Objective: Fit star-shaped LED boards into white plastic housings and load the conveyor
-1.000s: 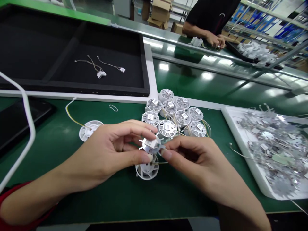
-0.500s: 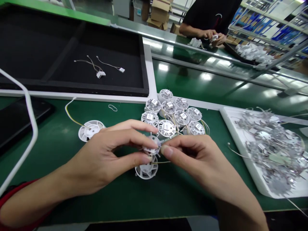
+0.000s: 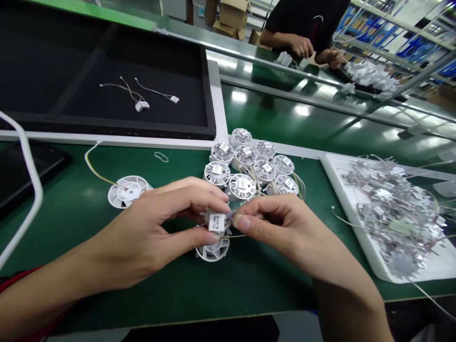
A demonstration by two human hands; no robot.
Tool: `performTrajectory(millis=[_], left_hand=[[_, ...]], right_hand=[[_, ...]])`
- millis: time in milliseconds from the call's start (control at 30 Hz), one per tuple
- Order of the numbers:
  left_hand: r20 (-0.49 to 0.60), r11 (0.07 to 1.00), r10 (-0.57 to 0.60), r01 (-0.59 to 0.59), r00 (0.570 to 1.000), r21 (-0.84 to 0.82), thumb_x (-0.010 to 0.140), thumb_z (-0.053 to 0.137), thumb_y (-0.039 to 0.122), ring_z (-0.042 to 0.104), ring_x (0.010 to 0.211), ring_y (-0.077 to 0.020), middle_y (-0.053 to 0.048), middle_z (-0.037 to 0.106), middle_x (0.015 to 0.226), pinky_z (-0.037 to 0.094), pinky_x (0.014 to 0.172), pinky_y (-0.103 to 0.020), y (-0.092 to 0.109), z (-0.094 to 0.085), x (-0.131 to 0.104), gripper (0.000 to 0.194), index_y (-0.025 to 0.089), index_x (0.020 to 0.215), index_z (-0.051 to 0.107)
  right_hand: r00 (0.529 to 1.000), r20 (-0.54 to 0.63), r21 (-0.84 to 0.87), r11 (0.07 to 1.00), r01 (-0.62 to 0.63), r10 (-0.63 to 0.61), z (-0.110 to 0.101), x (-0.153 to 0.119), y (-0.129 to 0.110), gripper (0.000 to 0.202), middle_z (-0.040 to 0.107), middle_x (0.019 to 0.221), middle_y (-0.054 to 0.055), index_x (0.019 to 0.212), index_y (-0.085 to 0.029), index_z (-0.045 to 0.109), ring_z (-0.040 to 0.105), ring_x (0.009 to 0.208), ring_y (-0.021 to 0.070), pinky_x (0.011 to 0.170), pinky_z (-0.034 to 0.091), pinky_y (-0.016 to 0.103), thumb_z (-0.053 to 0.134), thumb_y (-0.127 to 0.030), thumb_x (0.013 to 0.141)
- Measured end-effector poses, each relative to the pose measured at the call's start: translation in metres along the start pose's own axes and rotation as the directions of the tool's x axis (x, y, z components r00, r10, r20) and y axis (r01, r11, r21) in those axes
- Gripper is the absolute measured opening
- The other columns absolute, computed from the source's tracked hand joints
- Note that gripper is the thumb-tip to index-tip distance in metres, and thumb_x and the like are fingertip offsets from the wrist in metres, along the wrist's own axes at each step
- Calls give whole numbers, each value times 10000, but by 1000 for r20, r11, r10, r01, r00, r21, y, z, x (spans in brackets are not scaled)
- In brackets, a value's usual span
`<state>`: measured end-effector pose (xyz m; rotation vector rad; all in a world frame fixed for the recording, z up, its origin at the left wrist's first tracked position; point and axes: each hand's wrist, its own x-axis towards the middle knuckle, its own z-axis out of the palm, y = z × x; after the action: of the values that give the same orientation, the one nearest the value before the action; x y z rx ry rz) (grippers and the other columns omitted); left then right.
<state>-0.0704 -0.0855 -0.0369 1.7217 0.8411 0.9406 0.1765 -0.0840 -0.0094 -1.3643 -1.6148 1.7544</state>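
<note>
Silvery, white-faced: gripping small labelled part (image 3: pixel 216 222) between thumb and fingers of left hand (image 3: pixel 160 218), pinching its near edge with right hand (image 3: pixel 274 219), so equally near both, tilted, long axis unclear, overlapping white round housing (image 3: pixel 213 255) just below the fingertips.

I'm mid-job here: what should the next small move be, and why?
Probably work the right edge of the small silver piece with a white square label using the right hand, left hand steady. The left grip pinches the piece; the right fingertips are at that edge. A white round plastic wheel sits below; whether they touch is unclear.
</note>
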Motion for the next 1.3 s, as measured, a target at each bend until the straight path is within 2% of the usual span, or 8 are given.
performTrajectory(millis=[300,433,567,700,833,1033,1167,1300], left_hand=[[-7,993,55,-54,998,103,1002,783,229,715,955,-63,75,728,1198,573,811,-44,0,3,-2,186,350,1142,764],[34,964,150,-154,988,215,1045,736,243,710,1087,-110,43,726,1244,587,928,-116,-3,0,-6,228,332,1251,694],[103,879,259,-278,960,387,1072,713,311,698,1218,-193,-33,698,1371,594,1060,-254,-10,-3,-9,331,311,1389,619],[136,833,339,-364,931,417,1082,705,315,721,1154,-181,-36,733,1299,565,1095,-278,-14,-3,-8,289,273,1357,626],[208,817,310,-372,928,441,1089,690,324,720,1121,-174,-18,759,1207,534,1062,-272,-13,-3,-7,270,251,1336,610],[291,709,308,-422,906,565,1075,654,288,731,943,-177,29,778,1056,448,1154,-322,-9,0,-9,239,257,1306,599],[325,691,270,-417,906,590,1067,623,254,704,840,-167,45,757,997,343,1218,-322,-9,3,-11,326,233,1379,530],[347,671,251,-421,904,611,1077,576,246,693,821,-181,29,742,983,368,1209,-376,-9,4,-12,368,214,1431,480]], right_hand=[[999,-52,16,1000,11,-10,2,-1,1,243,703,811,23,812,-234,840,531,755,151,595,345,257,888,-459,890],[997,-68,-10,1000,25,-25,2,-1,2,238,697,786,23,788,-234,835,534,745,151,588,341,259,872,-437,906],[996,-83,-30,999,27,-30,2,-1,1,286,641,707,11,767,-220,819,496,689,144,559,328,260,863,-468,903],[998,-63,-59,998,17,-20,2,-2,1,320,631,702,10,771,-212,816,485,666,139,531,319,256,855,-501,903],[999,-33,-58,998,-14,12,3,0,6,342,637,717,-1,790,-201,791,496,652,127,530,352,241,854,-517,904],[999,7,-27,999,-33,33,6,-1,13,284,611,690,-54,777,-194,706,493,631,91,555,367,209,858,-380,927],[999,-8,-130,991,-37,36,8,-1,14,275,592,665,-57,742,-199,665,485,615,93,539,345,223,793,-325,950],[999,-31,-240,970,-24,17,9,0,16,299,590,653,-55,715,-214,638,485,599,104,523,336,243,727,-338,972]])
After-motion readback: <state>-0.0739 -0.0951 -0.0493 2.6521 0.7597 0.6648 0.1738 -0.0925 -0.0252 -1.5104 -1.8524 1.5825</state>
